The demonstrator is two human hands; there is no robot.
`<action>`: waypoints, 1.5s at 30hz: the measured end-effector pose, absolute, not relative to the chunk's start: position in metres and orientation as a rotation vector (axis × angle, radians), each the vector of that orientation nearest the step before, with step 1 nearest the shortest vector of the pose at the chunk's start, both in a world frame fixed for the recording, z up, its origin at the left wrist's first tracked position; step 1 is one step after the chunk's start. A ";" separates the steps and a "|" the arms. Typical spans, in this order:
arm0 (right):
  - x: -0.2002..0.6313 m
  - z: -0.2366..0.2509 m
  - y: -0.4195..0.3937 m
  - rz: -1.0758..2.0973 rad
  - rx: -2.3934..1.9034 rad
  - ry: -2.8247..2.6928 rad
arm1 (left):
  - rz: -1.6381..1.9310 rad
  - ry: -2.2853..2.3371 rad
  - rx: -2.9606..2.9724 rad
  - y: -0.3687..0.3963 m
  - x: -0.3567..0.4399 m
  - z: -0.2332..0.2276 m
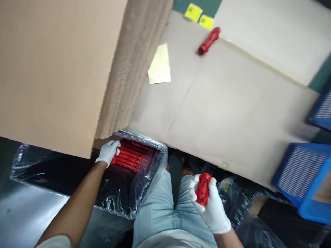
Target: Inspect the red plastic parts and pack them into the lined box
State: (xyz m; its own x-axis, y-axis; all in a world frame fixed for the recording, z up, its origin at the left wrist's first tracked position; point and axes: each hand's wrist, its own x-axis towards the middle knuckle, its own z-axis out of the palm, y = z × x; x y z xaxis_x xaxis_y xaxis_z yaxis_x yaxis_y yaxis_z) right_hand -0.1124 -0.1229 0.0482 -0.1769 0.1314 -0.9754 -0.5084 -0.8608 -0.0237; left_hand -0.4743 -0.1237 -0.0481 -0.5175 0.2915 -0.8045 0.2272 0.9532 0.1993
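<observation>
Two gloved hands work — right hand [209, 201] clasps one red part [203, 188], left hand [109, 151] curls, fingers bent, onto stacked red parts [131, 156] in the plastic-lined box [144, 172] — handy beside the knee.

two yellow labels [199, 17] at the far edge of the cardboard sheet [219, 103], dark print too blurred to read, no other text legible

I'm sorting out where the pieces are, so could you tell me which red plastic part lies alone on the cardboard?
The red part at the top, near the yellow labels; another is in the right hand, the rest are bagged by the left hand.
</observation>
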 end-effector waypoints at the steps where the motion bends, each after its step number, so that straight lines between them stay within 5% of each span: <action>1: -0.105 0.052 -0.122 2.074 -1.623 0.488 | 0.096 2.052 0.368 -0.122 -0.457 -0.033; 8: -0.042 0.084 -0.122 2.108 -1.425 0.570 | 0.307 1.439 0.447 -0.110 -0.264 0.071; 18: 0.085 0.094 -0.146 2.050 -1.424 0.535 | 0.211 1.262 0.695 -0.099 -0.033 0.086; 30: 0.174 0.086 -0.162 1.918 -1.220 0.704 | -0.008 1.234 0.787 -0.086 0.068 0.092; 45: 0.149 0.094 -0.145 1.551 -1.399 0.469 | 0.135 1.053 0.417 -0.037 0.049 0.070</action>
State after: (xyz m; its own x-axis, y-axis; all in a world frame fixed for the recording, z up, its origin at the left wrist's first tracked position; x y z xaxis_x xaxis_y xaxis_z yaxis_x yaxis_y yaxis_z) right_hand 0.1495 -0.1445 0.0936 0.1180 0.3896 -0.9134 -0.8307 -0.4652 -0.3058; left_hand 0.0487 -0.0367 0.0699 0.4953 0.3044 -0.8136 0.0888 0.9139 0.3960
